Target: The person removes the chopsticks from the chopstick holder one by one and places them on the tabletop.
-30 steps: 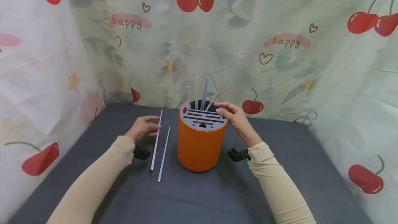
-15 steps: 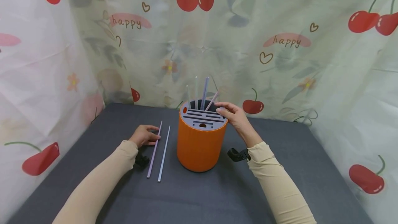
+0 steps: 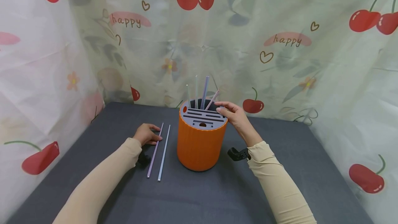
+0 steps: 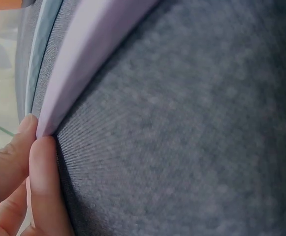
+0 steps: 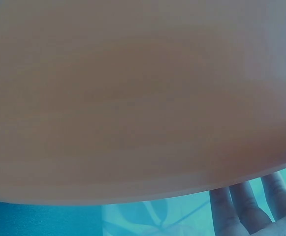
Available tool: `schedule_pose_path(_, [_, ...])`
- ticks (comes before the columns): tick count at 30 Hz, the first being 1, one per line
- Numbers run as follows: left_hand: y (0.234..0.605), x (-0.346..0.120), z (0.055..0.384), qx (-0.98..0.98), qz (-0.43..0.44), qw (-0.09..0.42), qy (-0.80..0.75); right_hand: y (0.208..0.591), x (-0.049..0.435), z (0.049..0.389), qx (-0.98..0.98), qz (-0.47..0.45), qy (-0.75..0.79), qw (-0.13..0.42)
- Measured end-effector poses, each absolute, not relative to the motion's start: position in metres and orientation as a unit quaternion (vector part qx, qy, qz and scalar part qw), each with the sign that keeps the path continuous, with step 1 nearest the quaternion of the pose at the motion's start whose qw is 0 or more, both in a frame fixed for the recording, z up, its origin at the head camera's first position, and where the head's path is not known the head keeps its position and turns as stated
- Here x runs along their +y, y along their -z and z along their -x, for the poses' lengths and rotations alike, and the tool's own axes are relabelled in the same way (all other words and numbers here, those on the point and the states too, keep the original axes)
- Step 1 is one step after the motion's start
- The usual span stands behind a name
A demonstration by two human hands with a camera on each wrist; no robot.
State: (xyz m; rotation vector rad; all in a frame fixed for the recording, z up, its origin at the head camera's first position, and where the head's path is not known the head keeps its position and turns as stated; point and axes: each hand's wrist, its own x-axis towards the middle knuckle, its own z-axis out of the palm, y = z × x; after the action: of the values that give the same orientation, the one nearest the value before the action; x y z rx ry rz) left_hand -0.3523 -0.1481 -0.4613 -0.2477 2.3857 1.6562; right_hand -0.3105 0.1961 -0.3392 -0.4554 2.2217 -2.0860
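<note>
My left hand pinches a slim purple chopstick between thumb and fingertips, low over the dark cloth. In the left wrist view this purple chopstick runs up from the fingertips. Beside it on the right lies a pale blue chopstick, nearly parallel. My right hand holds the upper right rim of an orange round utensil holder with a slotted grey top. The right wrist view is mostly filled by the holder's wall, with several fingers behind its edge.
Several chopsticks, greenish, purple and pink, stand in the holder's rear opening, leaning different ways. Dark grey cloth covers the table. A cherry-printed curtain hangs behind and along both sides.
My left hand has come down and nearer with the purple chopstick, then shifted slightly right, beside the blue one. My right hand and the utensil holder have stayed in place.
</note>
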Motion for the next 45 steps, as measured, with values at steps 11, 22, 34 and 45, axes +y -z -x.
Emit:
schedule_pose_path(11, [0.459, -0.147, 0.352, 0.819, 0.088, 0.111, -0.556, 0.338, 0.195, 0.309, 0.723, 0.145, 0.675, 0.027])
schedule_pose_path(22, [0.456, -0.147, 0.349, 0.821, 0.091, 0.108, -0.553, 0.339, 0.196, 0.31, 0.724, 0.146, 0.674, 0.03])
schedule_pose_path(34, [0.429, -0.152, 0.351, 0.8, 0.07, 0.123, -0.583, 0.338, 0.196, 0.31, 0.721, 0.15, 0.676, 0.026])
schedule_pose_path(45, [0.312, -0.123, 0.327, 0.698, -0.086, 0.063, -0.708, 0.339, 0.196, 0.31, 0.725, 0.147, 0.673, 0.03])
